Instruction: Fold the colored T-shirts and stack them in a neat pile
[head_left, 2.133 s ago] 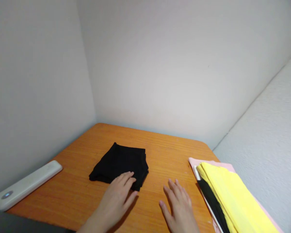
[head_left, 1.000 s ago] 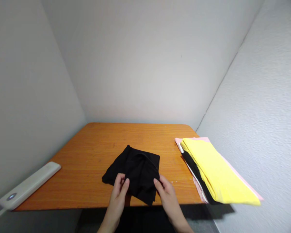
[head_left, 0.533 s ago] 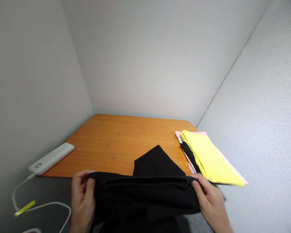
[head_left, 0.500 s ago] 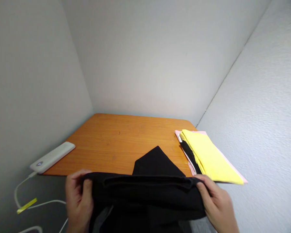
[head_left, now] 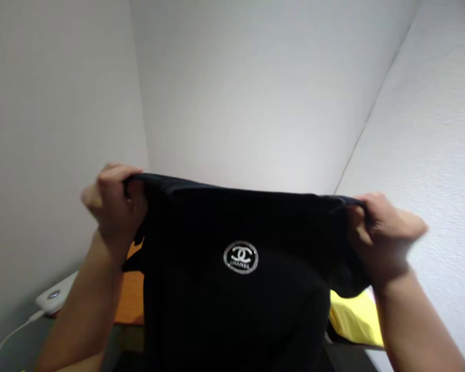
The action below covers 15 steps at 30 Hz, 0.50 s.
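Note:
A black T-shirt (head_left: 232, 305) hangs upright before me, its top edge stretched between both hands. On its front is a round badge (head_left: 241, 257) with white interlocked letters and the word CHANEL. My left hand (head_left: 118, 199) is closed around the shirt's upper left corner. At the upper right corner, my right hand (head_left: 385, 230) grips the cloth in a fist, slightly blurred. A short sleeve droops below each hand. The lower part of the shirt runs out of the bottom of the view.
Behind the shirt, part of a wooden table (head_left: 129, 297) shows at the left. A white power bank (head_left: 60, 293) with a white cable (head_left: 17, 330) lies on its left edge. Folded yellow cloth (head_left: 356, 318) rests at the right. Pale walls (head_left: 236, 93) close in behind and on both sides.
Both hands have risen with the black T-shirt and moved a little farther apart. The shirt, bunched low before, now hangs open with its badge showing, and the view has shifted.

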Tool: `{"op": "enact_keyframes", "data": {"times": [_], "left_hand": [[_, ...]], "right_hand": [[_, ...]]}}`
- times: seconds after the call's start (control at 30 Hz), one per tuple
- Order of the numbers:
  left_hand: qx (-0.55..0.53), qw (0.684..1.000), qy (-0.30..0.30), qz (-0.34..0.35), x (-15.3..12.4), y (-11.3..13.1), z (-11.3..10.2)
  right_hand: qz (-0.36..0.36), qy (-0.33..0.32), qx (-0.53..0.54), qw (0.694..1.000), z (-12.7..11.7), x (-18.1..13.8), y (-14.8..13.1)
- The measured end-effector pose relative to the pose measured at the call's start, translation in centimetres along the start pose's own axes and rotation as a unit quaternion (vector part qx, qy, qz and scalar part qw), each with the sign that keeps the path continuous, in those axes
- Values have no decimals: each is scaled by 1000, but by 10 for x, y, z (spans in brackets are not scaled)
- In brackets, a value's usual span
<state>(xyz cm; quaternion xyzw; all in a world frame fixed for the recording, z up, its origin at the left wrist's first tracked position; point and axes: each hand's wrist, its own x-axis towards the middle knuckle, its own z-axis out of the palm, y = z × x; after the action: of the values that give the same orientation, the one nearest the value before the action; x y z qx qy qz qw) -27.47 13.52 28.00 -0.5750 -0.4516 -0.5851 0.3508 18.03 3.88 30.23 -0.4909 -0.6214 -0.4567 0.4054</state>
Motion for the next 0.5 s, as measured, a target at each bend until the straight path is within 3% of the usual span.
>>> {"op": "enact_keyframes", "data": {"times": [0.03,0.1,0.17,0.2,0.27,0.33,0.5], "left_hand": [[20,999,-19,30,19,2,26],[44,988,-135,54,47,2,81],[44,974,-213,68,57,-4,136],[49,951,-294,77,53,-7,159],[60,906,-411,84,28,-15,196],[64,870,-482,78,-15,-21,217],[57,789,-611,41,-146,-32,233]], "right_hand": [[-15,-3,-16,1000,28,18,1],[-13,-61,-45,997,90,50,4],[11,-158,-57,986,154,66,2],[18,-207,-49,977,184,67,-1],[38,-312,-41,949,233,51,-12],[65,-400,-24,914,266,18,-30],[79,-511,30,855,308,-91,-85]]}}
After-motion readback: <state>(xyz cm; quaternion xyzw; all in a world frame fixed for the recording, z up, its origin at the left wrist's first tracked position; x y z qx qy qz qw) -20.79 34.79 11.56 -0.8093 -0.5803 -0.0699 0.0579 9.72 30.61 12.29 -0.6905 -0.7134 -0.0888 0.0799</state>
